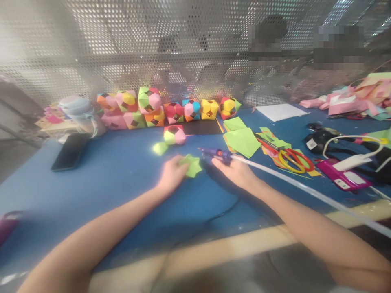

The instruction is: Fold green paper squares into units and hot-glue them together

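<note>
Pinched in my left hand (pixel 172 173) is a green folded paper piece (pixel 192 166) with a star-like pointed outline. My right hand (pixel 236 169) grips a blue hot glue gun (pixel 216 153), whose nozzle points left, a short way above and apart from the green piece. A long clear glue stick (pixel 293 179) runs out of the gun's back toward the lower right. Just beyond my left hand lie a small green folded paper piece (pixel 160 148) and a pink, green and red paper ball (pixel 174 135).
Multicoloured folded paper balls (pixel 149 100) line the back, some stacked. Green paper sheets (pixel 242 140) and scissors (pixel 291 160) lie right, near a magenta power strip (pixel 343 175). A phone (pixel 71 151) and a bottle (pixel 80 114) are left. Perforated metal mesh (pixel 122 36) stands behind the blue table.
</note>
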The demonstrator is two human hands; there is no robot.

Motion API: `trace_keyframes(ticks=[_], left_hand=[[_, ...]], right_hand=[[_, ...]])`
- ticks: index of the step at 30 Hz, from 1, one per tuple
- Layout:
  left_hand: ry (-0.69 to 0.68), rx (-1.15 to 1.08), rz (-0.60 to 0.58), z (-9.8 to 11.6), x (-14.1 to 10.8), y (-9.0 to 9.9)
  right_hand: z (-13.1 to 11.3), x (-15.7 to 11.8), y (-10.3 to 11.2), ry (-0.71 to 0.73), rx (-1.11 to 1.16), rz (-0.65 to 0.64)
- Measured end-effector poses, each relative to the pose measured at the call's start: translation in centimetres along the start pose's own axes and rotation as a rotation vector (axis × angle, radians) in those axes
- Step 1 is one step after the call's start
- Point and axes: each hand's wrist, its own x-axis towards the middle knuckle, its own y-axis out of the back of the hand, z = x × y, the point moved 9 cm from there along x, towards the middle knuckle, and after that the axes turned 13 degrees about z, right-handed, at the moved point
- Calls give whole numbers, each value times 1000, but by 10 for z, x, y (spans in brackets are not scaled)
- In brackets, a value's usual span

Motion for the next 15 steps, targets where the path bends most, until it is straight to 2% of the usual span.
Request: trace_keyframes(ticks=[2, 5, 8, 15], left_hand=[[69, -85, -22, -2, -3, -3], [147, -209, -66, -5, -9, -9], [198, -301, -108, -7, -14, -15], [280, -398, -143, -9, -24, -21]], right_hand=[[11, 4, -8, -61, -9, -54], [22, 9, -18, -65, -165, -122], [26, 12, -17, -50, -295, -165], [1, 4, 24, 129, -369, -163]])
